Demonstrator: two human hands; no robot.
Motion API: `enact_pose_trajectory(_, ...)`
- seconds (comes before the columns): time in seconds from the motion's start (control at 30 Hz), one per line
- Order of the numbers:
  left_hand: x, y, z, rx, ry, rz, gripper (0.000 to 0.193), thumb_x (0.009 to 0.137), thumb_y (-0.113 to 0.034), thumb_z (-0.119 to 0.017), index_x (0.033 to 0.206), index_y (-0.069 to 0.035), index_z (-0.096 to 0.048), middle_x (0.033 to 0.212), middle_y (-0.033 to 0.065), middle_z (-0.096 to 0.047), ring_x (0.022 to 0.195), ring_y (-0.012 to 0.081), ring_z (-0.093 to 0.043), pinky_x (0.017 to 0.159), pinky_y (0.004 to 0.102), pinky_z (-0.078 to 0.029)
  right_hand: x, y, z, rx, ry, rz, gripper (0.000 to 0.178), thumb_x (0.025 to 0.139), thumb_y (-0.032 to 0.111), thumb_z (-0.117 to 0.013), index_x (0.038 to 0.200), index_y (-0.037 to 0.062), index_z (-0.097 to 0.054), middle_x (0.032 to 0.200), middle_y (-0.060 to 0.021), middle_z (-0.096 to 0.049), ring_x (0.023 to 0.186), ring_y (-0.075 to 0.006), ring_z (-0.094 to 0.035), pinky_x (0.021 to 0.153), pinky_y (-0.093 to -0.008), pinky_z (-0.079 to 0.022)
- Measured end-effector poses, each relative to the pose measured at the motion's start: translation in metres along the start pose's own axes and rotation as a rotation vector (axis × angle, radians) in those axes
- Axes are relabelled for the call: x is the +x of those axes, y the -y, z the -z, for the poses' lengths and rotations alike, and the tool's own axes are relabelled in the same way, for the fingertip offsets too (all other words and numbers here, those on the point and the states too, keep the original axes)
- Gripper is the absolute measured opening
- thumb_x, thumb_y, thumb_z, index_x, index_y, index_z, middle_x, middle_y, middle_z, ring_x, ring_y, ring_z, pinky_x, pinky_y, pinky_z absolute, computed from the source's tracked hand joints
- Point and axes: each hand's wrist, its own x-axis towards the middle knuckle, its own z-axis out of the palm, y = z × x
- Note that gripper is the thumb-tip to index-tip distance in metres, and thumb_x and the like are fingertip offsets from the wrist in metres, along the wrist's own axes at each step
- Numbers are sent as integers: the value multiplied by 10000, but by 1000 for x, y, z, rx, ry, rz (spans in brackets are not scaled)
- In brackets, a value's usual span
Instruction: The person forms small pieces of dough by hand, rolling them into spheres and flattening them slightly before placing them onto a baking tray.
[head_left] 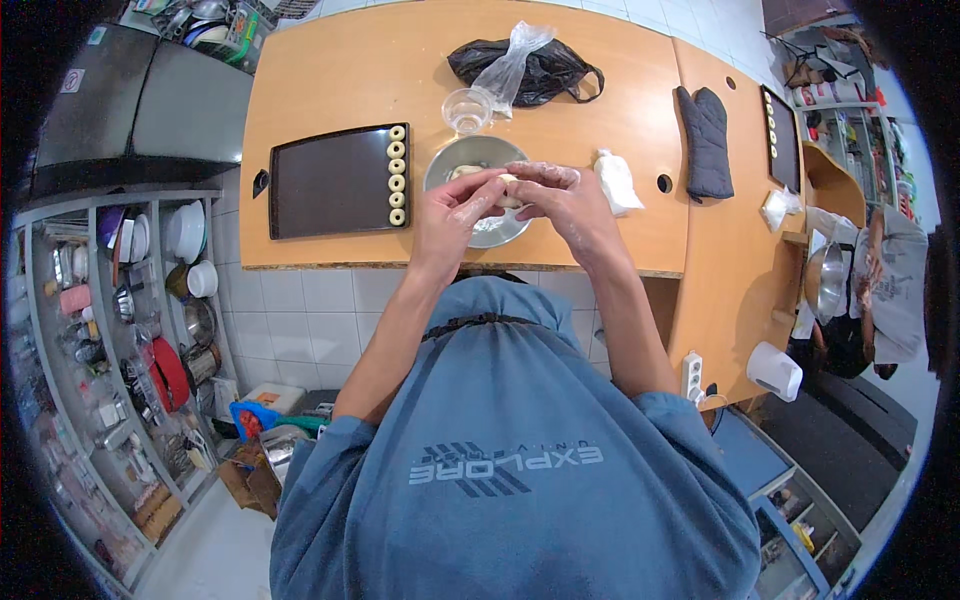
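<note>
Both hands meet over the steel bowl (480, 190) on the wooden counter (340, 70), left hand (452, 212) & right hand (560, 195) pinching a small dough piece (507, 190) btwn floured fingertips, w/ a dark baking tray (330, 185) holding a column of dough rings (397, 175) just left of it.

Bare counter (320, 80) behind tray (330, 185); glass (466, 110) crowds bowl (470, 160).

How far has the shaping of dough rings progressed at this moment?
Done: six dough rings lie in one column at the right edge of the dark baking tray. In hand: left hand and right hand pinch a small dough piece over the metal bowl. Left: most of the tray is bare; some dough shows in the bowl.
</note>
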Motion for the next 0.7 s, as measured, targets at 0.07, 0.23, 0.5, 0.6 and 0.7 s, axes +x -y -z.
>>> enact_pose_trajectory(0.07, 1, 1, 0, -21, -25, 7, 261, 1006, -126, -601, 1212, 26, -655, 1119, 104, -701, 957, 152, -683, 810, 294, -591, 1, 0, 1, -43, 5, -23, 293, 879, 135, -718, 1105, -52, -716, 966, -122, -730, 829, -155, -692, 731, -255, -576)
enact_pose_trajectory(0.23, 2, 4, 2, -93, -47, 33, 254, 1012, -148, -595, 1200, 12, -658, 1127, 91, -699, 966, 136, -673, 798, 284, -582, 3, -5, 1, -34, -9, -49, 279, 881, 127, -717, 1093, -56, -719, 966, -128, -729, 840, -159, -695, 746, -253, -581)
enact_pose_trajectory(0.5, 0, 1, 2, -66, -30, 45, 256, 1009, -149, -601, 1198, 13, -655, 1111, 81, -699, 972, 139, -672, 791, 279, -574, 6, -10, 3, 23, -19, -40, 272, 893, 115, -696, 1097, -64, -707, 975, -131, -723, 826, -157, -694, 761, -250, -580)
enact_pose_trajectory(0.6, 1, 3, 4, -4, -38, 50, 255, 1006, -148, -606, 1197, 13, -658, 1109, 80, -699, 962, 136, -670, 787, 278, -567, 7, -10, 3, 48, 30, -71, 280, 898, 109, -685, 1117, -65, -695, 984, -131, -722, 812, -151, -691, 764, -250, -579)
enact_pose_trajectory(0.7, 1, 4, 5, -103, -42, 72, 254, 1003, -141, -609, 1203, 7, -660, 1098, 79, -704, 947, 130, -669, 775, 275, -562, 7, -12, 2, 26, 17, -82, 271, 903, 110, -683, 1115, -60, -686, 986, -122, -717, 805, -145, -689, 761, -250, -578)
